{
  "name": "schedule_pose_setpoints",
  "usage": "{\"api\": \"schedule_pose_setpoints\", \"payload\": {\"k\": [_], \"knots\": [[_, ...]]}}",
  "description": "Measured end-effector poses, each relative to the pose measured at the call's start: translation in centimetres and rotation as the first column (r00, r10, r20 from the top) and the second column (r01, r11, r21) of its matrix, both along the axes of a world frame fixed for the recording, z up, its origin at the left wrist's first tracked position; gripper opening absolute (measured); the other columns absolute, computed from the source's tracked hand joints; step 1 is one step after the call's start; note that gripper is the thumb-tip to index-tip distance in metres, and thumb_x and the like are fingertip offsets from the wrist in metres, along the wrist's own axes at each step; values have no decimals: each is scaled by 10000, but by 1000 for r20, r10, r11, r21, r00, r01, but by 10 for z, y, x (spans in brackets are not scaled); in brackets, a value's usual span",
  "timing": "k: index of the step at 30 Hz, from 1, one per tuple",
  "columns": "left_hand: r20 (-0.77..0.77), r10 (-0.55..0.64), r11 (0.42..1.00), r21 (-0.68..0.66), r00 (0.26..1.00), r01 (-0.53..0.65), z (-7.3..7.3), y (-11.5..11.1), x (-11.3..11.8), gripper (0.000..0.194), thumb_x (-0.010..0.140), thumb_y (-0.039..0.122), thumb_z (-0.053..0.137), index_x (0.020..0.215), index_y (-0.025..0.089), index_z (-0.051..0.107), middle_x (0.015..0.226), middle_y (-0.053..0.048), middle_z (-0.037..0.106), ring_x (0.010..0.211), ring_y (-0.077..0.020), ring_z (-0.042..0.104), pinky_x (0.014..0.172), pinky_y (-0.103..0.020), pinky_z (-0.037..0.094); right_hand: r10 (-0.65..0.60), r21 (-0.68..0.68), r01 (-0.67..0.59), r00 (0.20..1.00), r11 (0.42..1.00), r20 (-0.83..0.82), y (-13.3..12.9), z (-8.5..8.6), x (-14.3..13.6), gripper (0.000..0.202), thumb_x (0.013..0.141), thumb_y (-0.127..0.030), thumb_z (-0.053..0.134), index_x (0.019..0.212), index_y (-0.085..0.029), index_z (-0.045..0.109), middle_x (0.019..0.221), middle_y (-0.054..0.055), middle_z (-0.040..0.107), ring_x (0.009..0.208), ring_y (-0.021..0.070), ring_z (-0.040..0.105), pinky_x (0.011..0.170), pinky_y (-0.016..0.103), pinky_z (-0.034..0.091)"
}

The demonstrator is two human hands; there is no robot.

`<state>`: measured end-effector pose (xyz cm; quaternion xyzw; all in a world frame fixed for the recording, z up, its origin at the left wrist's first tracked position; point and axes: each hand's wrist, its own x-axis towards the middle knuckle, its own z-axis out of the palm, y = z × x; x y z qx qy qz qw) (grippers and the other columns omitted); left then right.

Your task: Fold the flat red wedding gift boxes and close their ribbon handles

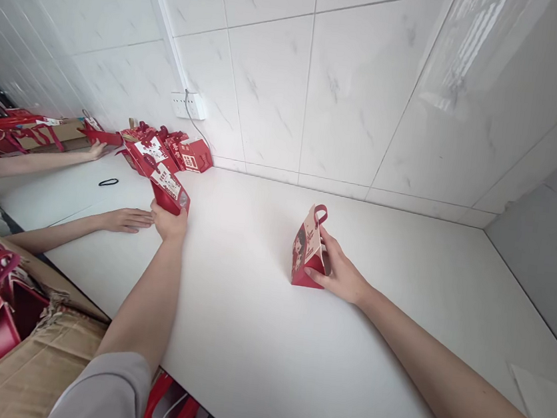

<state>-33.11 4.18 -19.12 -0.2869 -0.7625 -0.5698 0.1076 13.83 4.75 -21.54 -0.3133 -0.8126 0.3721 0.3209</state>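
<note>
My left hand (pixel 170 222) is closed around the lower part of a red gift box (pixel 168 190) with a printed white tag face, beside the pile at the table's back left. Over to the right, my right hand (pixel 339 269) grips the side of another gift box (pixel 307 249), red and cream with a cartoon figure and a red loop handle on top. This one stands upright on the white table (pixel 243 339). A co-worker's hand (pixel 129 220) lies flat, its fingertips by my left hand.
Several red gift boxes (pixel 197 154) are heaped against the tiled wall below a socket (pixel 187 105). The co-worker's other hand (pixel 97 150) is by more red boxes. A black band (pixel 108 182) lies on the table. A cardboard carton (pixel 56 351) of red boxes stands lower left, near a red stool (pixel 169 411).
</note>
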Motion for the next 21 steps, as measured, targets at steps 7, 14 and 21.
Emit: {"api": "schedule_pose_setpoints", "payload": {"k": [7, 14, 21], "knots": [[177, -212, 975, 105, 961, 196, -3, 8, -1, 516, 705, 383, 730, 1113, 196, 475, 1254, -128, 572, 1205, -294, 552, 1102, -536, 382, -6, -1, 6, 1000, 1000, 5, -2, 2, 0, 1007, 812, -403, 671, 1540, -385, -25, 1562, 51, 265, 1411, 292, 312, 1115, 515, 385], [252, -676, 735, 152, 693, 661, -4, 20, 48, 635, 868, 621, 412, 1271, 139, 499, 1341, -157, 585, 1174, -279, 617, 1003, -442, 498, 4, 6, -4, 1000, 1000, -5, 0, 1, 0, 1001, 814, -433, 667, 1539, -388, -21, 1575, 66, 235, 1397, 305, 345, 1115, 534, 375], [301, -880, 364, -71, 368, 929, -5, 19, 137, 699, 720, 502, 748, 1318, 208, 538, 1391, -90, 569, 1288, -311, 523, 1102, -438, 420, 14, 48, -13, 1000, 999, -21, 5, -2, -1, 1011, 813, -480, 667, 1545, -363, -19, 1572, 90, 235, 1408, 318, 332, 1114, 537, 368]]}}
